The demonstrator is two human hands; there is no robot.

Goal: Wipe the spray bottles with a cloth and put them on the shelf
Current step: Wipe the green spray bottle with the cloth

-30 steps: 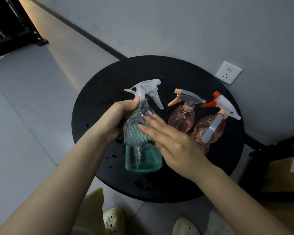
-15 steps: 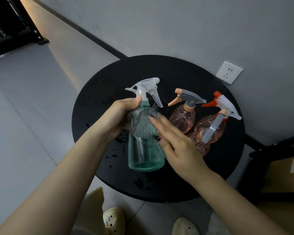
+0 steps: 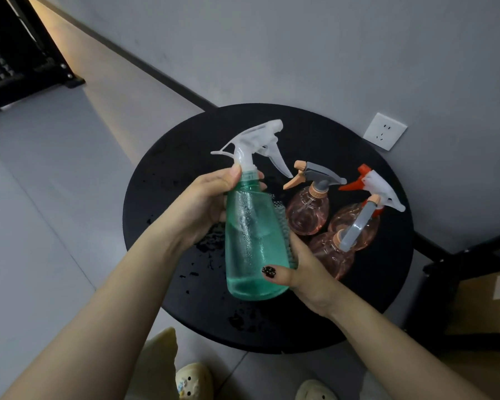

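Right hand [image 3: 306, 269] has slid from the front of the green bottle [image 3: 254, 241] round to its far side; cloth [image 3: 283, 223], which covered the upper body a second ago, now shows only as a mesh strip along the bottle's right edge. Bottle sits higher and closer to camera than before.

Left hand [image 3: 205, 203] grips the bottle at shoulder and neck, thumb just under the white trigger head [image 3: 254, 145], fingers curled round behind. Judged: this anchors the bottle so the other hand can rub without it turning. Right hand wraps the lower body from behind with the cloth pressed between palm and plastic, thumb on the front wall. Droplets remain on the front, so wiping looks unfinished.

Bottle is held in the air above the round black table [image 3: 162, 174], not resting on it. Three pink bottles [image 3: 309, 215] stand clustered just right of it, close behind the right hand; a wide sweep that way could knock one. Table's left half is bare apart from water spots [image 3: 211, 246], and open floor lies left. Wall with a socket [image 3: 384, 131] runs close behind the table. Dark rack [image 3: 15, 56] at far upper left, well apart, may be the shelf; cannot tell.
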